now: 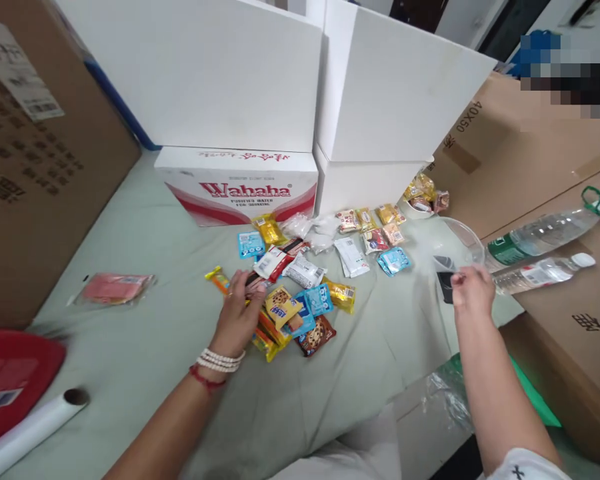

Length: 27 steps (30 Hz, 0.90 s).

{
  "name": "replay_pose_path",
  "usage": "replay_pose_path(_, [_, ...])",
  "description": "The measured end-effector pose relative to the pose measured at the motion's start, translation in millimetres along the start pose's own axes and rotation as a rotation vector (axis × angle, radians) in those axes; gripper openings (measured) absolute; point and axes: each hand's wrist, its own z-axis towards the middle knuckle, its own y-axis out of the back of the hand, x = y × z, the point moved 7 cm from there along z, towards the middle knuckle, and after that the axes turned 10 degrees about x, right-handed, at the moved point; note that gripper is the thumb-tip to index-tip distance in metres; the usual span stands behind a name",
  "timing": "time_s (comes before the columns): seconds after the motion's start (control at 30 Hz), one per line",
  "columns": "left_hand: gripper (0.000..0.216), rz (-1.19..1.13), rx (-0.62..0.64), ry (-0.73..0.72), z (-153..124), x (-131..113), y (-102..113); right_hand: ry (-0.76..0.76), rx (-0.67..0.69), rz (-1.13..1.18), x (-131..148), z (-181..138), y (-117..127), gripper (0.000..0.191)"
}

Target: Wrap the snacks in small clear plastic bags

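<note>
Two hands are busy: the left hand (236, 308) curls its fingers around snack packets (285, 303) piled mid-desk (145, 333). The right hand (473, 288) pinches a clear bag (430, 293) near the desk's right edge.

Glossy plastic snack wrappers (300, 293), matt cloth sheet (145, 347), clear plastic bottles (540, 257), cardboard boxes (575, 327)

The left hand (237, 313) hides part of the small shiny snack packets (285, 307). The thin clear plastic bag (426, 300) pinched in the right hand (473, 290) is blurry.
</note>
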Motion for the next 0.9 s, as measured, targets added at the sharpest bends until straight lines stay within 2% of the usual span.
replay_pose_path(0.1, [0.049, -0.048, -0.161, -0.076, -28.2, -29.5, 18.9, -0.073, 0.056, -0.060, -3.2, 28.3, -35.7, 0.024])
replay_pose_path(0.17, [0.035, -0.063, -0.215, -0.185, -59.6, -42.7, 35.1, -0.095, 0.108, -0.105, -8.0, 26.3, -48.2, 0.021])
replay_pose_path(0.23, [0.018, -0.088, -0.169, -0.272, -94.1, -46.0, 42.2, -0.066, 0.123, -0.146, -13.3, 8.9, -48.1, 0.021])
replay_pose_path(0.27, [0.018, -0.093, -0.101, -0.325, -110.6, -46.3, 40.2, -0.025, 0.141, -0.172, -15.6, -3.6, -46.5, 0.022])
replay_pose_path(0.33, [0.033, -0.107, 0.009, -0.385, -138.4, -41.9, 32.1, 0.045, 0.253, -0.261, -23.4, -31.4, -48.5, 0.030])
replay_pose_path(0.4, [0.040, -0.118, 0.045, -0.390, -154.3, -35.1, 23.8, 0.077, 0.436, -0.425, -35.7, -57.7, -61.6, 0.036])
replay_pose_path(0.47, [0.042, -0.128, 0.039, -0.388, -157.8, -32.7, 17.8, 0.089, 0.579, -0.627, -46.9, -77.1, -81.8, 0.038])
replay_pose_path(0.53, [0.042, -0.138, 0.031, -0.409, -153.0, -37.8, 14.7, 0.132, 0.626, -0.760, -48.1, -89.4, -105.8, 0.039])
replay_pose_path(0.6, [0.040, -0.143, 0.029, -0.410, -143.7, -46.1, 13.7, 0.205, 0.681, -0.804, -41.1, -103.6, -135.0, 0.038])
replay_pose_path(0.67, [0.032, -0.149, 0.034, -0.412, -133.5, -54.9, 12.4, 0.292, 0.808, -0.817, -32.4, -127.2, -165.2, 0.037])
replay_pose_path(0.73, [0.024, -0.114, 0.071, -0.492, -125.8, -65.3, 6.3, 0.403, 0.947, -0.852, -24.9, -158.0, -187.6, 0.034])
replay_pose_path(0.83, [0.030, 0.047, 0.180, -0.679, -118.9, -72.3, -15.2, 0.566, 1.046, -0.931, -20.9, -196.3, -196.3, 0.030])
replay_pose_path(0.9, [0.032, 0.126, 0.208, -0.682, -109.7, -61.5, -27.5, 0.581, 1.090, -0.964, -27.1, -206.1, -190.5, 0.029])
